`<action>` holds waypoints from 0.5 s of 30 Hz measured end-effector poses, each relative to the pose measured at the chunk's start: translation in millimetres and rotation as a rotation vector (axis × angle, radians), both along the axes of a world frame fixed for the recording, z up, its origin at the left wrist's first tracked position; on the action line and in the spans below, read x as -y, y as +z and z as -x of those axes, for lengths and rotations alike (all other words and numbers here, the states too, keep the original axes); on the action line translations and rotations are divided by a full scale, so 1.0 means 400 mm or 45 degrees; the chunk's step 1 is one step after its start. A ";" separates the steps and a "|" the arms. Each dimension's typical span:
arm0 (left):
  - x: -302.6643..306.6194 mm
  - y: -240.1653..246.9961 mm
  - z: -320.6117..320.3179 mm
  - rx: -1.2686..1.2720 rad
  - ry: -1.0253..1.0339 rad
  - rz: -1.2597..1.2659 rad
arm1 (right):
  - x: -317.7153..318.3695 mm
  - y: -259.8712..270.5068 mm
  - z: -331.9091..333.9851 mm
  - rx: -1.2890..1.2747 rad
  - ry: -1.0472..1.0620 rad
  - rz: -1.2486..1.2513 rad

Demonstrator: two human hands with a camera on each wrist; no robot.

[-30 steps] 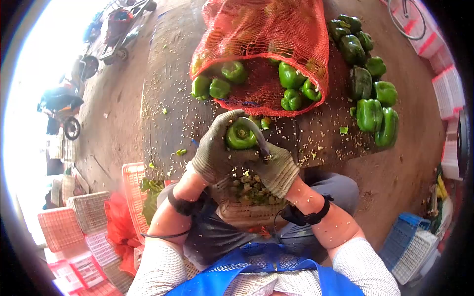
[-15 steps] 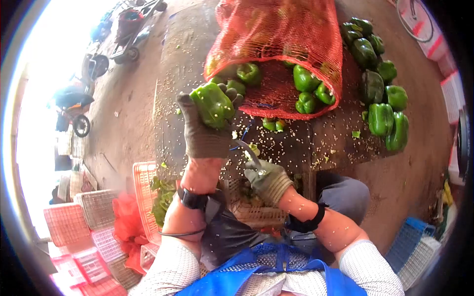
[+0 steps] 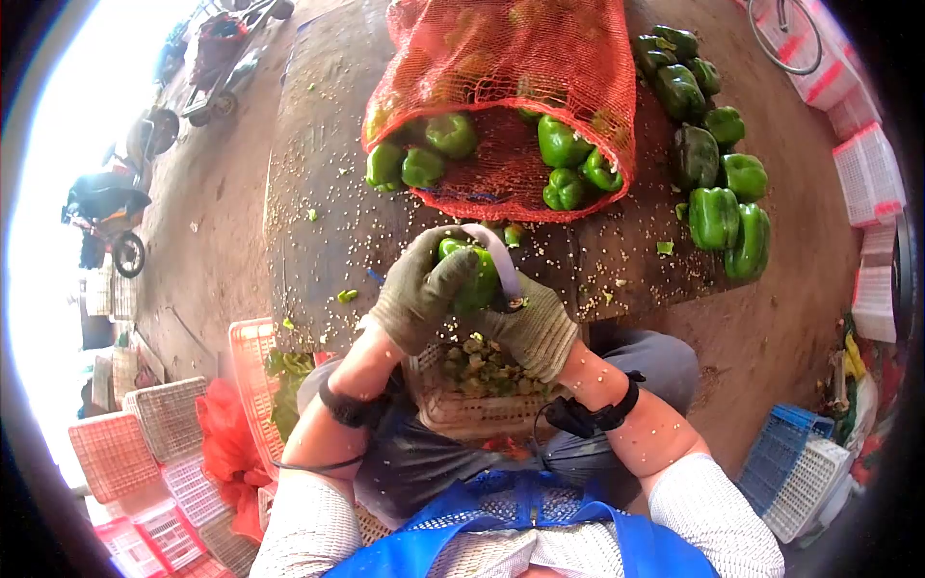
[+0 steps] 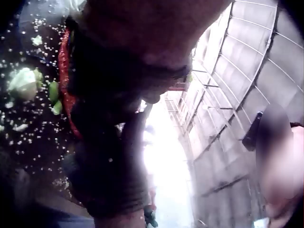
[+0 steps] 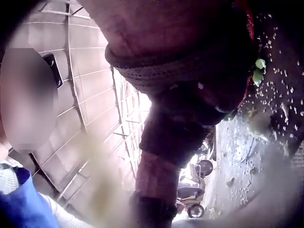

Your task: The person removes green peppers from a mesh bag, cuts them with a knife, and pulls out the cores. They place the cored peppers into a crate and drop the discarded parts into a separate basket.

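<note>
In the head view, the gloved left hand (image 3: 421,291) grips a green pepper (image 3: 472,279) over the near edge of the wooden table (image 3: 328,193). The gloved right hand (image 3: 531,328) holds a curved blade (image 3: 502,258) by its lower end, and the blade arches over the pepper's right side. Both hands are close together; the right fingers are partly hidden beneath the pepper. Dark gloves fill the middle of both wrist views, where the pepper cannot be made out.
Beyond the hands lies a red mesh bag (image 3: 511,58) with green peppers in its mouth. More peppers (image 3: 714,219) line the table's right side. Seeds are scattered over the boards. A basket of scraps (image 3: 462,409) sits between the legs; crates (image 3: 111,450) stand at left.
Half a second ago the left hand held a pepper up at the left, apart from the blade. Now the hands are together again, with a pepper and the blade between them.
</note>
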State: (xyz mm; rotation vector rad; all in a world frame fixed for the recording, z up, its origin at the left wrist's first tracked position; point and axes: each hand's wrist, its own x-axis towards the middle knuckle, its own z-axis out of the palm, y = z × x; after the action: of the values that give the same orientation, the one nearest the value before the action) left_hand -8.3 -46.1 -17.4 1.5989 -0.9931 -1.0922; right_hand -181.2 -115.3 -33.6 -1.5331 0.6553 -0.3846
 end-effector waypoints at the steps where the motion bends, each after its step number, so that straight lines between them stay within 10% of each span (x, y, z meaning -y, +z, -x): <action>1: -0.001 0.007 0.003 0.202 0.018 -0.002 | -0.003 -0.017 -0.003 0.033 -0.012 0.072; 3: -0.006 0.078 0.033 0.814 0.095 -0.029 | -0.005 -0.057 -0.017 0.103 -0.045 0.249; 8: 0.026 0.132 0.042 0.506 -0.041 -0.457 | -0.001 -0.004 -0.009 0.052 -0.049 0.000; 15: -0.008 0.091 -0.018 0.271 -0.510 -0.133 | -0.019 0.013 0.003 0.218 0.077 -0.061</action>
State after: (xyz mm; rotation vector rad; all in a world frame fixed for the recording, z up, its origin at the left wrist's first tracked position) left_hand -1.1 -42.9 19.0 1.6670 -1.4648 -1.2742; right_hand -182.2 -107.9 -28.2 -1.4531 0.4803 -0.4458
